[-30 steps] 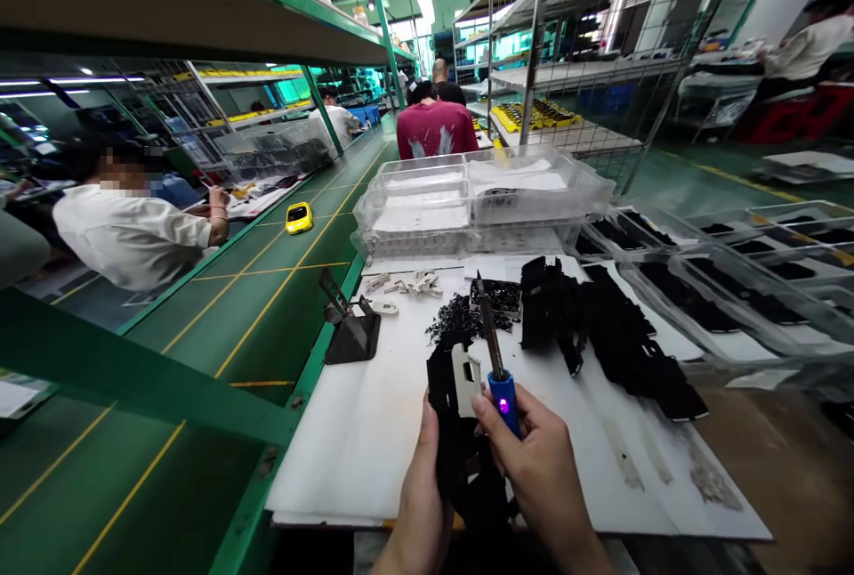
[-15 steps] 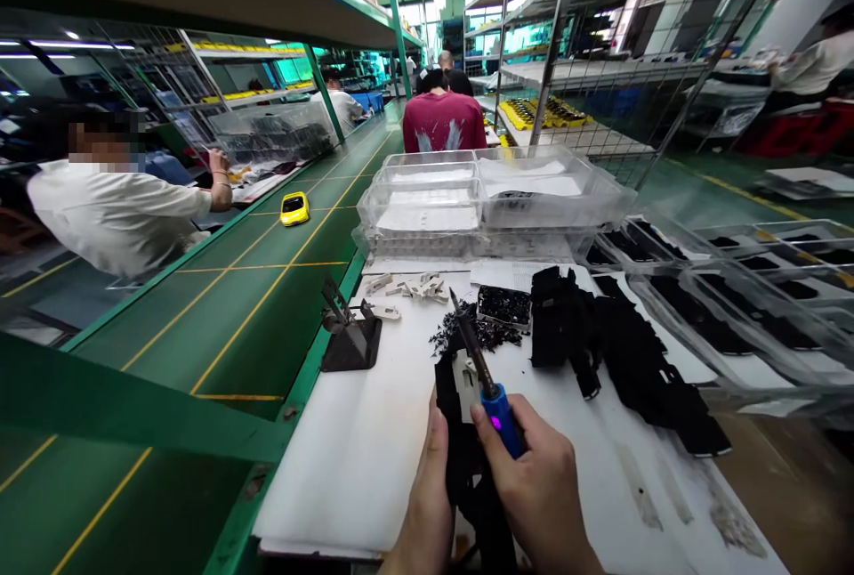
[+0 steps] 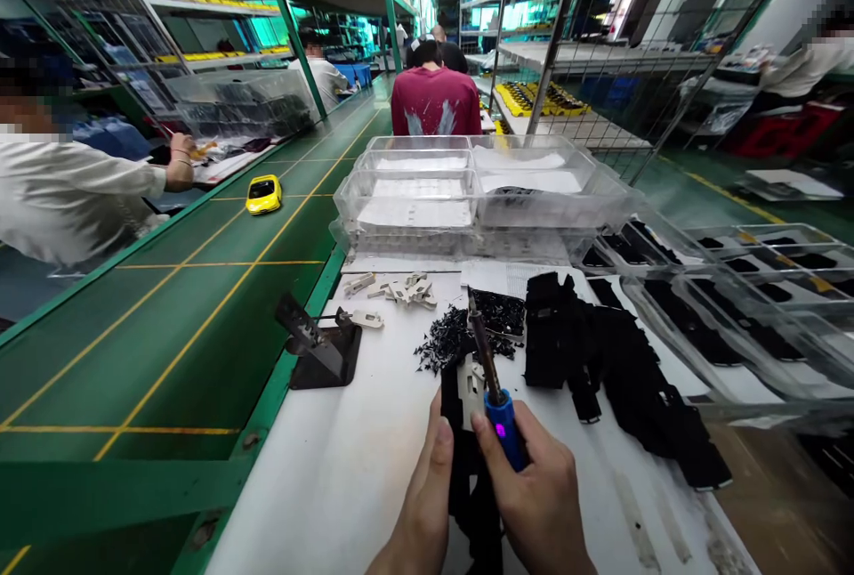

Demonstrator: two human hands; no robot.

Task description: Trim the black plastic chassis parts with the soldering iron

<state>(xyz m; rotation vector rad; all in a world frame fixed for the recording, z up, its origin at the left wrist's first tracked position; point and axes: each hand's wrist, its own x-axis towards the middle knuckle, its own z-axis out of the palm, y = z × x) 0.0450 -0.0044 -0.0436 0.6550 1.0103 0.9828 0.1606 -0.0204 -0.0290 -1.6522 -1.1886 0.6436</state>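
Note:
My left hand (image 3: 422,490) is closed around a black strip of fabric-like material (image 3: 479,517), with the thumb along its left side. On the strip's upper part lies a pale slotted plastic piece (image 3: 470,392). My right hand (image 3: 543,490) grips a soldering iron (image 3: 505,433) by its blue handle, which shows a purple light. The iron points up and away, above the pale piece; whether its tip touches anything I cannot tell. My right thumb rests by the lower end of the pale piece. Beyond lie a heap of tiny black parts (image 3: 441,339) and a small box (image 3: 502,312) of them.
An iron stand (image 3: 325,352) is at the left table edge, near loose pale pieces (image 3: 404,290). Black strips (image 3: 640,379) lie at right. Clear trays (image 3: 414,210) stand behind. A yellow toy car (image 3: 264,194) sits on the green conveyor (image 3: 220,299). Co-workers sit left and ahead.
The view has shifted, so the stand, the car and the left co-worker appear further left. Both hands keep their hold; the iron stands slightly more upright over the strip.

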